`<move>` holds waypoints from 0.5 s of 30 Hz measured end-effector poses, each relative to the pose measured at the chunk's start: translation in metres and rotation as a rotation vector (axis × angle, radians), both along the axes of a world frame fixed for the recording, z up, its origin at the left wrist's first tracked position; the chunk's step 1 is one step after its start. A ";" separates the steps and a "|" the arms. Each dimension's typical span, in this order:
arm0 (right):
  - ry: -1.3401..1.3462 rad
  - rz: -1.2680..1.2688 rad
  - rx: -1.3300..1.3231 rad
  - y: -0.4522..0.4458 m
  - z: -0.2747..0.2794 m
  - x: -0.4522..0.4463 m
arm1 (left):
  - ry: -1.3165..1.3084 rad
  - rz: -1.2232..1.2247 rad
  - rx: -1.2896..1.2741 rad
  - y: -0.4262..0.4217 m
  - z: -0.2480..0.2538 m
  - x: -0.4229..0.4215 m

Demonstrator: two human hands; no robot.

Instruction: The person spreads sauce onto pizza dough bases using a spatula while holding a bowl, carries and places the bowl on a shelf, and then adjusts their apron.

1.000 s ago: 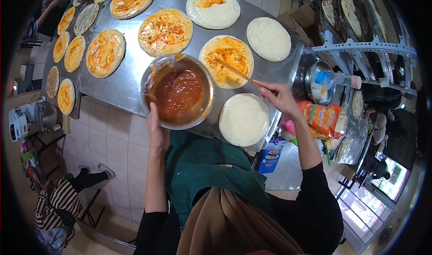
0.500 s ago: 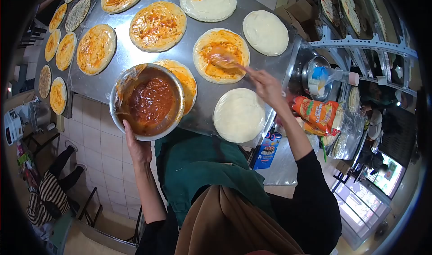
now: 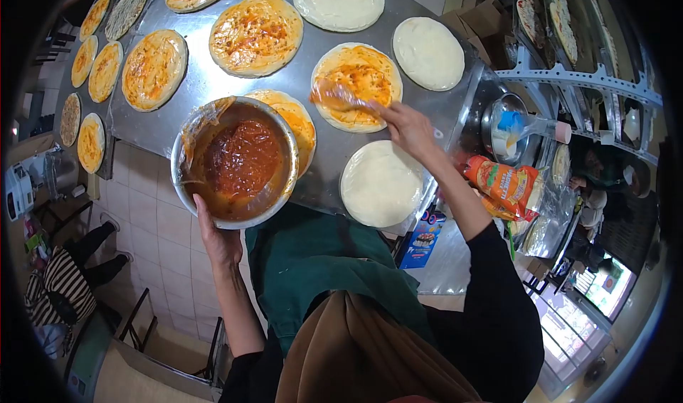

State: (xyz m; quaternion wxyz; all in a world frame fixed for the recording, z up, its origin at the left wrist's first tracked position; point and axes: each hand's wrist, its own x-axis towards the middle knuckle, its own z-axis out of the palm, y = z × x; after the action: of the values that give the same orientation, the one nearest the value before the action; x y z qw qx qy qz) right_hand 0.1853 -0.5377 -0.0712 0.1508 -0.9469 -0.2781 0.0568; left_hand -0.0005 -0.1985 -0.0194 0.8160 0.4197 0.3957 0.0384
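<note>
At the far left, a person in stripes (image 3: 71,282) was beside the tiled floor (image 3: 167,261), below the table's (image 3: 153,129) left end. Several small rounds (image 3: 105,71) lay on that end, most of them spread with orange-red sauce. Larger sauced rounds (image 3: 256,35) lay further in.

The left hand (image 3: 220,243) held the bowl (image 3: 286,179), its thumb up against the near side; the other fingers were mostly hidden. The bowl was tipped towards the wearer at the table's near edge, with red sauce (image 3: 245,160) in it, and it partly covered a sauced round (image 3: 290,122).

Right of it, a sauce-coated spatula (image 3: 340,98), blurred, was over another sauced round (image 3: 373,69); whether it touched the surface could not be told. Nearer the wearer lay a plain round (image 3: 382,184). The right hand (image 3: 411,129) was closed around the spatula's handle.

Further right were a blue box (image 3: 421,243), a second plain round (image 3: 428,53) near the table's far corner, an orange packet (image 3: 501,182), a bottle (image 3: 539,127) leaning in a metal basin, and a rack (image 3: 569,79).
</note>
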 end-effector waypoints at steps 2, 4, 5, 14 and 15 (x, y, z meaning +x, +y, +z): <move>0.038 0.063 -0.044 -0.017 0.008 -0.011 | -0.009 0.013 0.001 0.001 0.000 -0.002; 0.104 -0.007 -0.050 -0.028 0.028 -0.006 | -0.005 0.010 -0.040 0.005 -0.001 -0.006; 0.135 -0.052 -0.051 -0.030 0.035 -0.005 | 0.003 0.016 -0.031 0.004 -0.001 -0.006; -0.093 -0.227 -0.045 -0.020 -0.004 0.031 | -0.033 0.033 -0.026 0.001 0.000 -0.008; -0.067 -0.325 -0.054 -0.025 0.001 0.031 | -0.040 0.035 -0.018 0.001 -0.001 -0.010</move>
State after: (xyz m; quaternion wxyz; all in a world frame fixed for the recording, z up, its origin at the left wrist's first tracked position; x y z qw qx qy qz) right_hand 0.2168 -0.5627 -0.0699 0.1229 -0.9845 -0.1246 0.0076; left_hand -0.0103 -0.1971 -0.0205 0.8267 0.4043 0.3869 0.0575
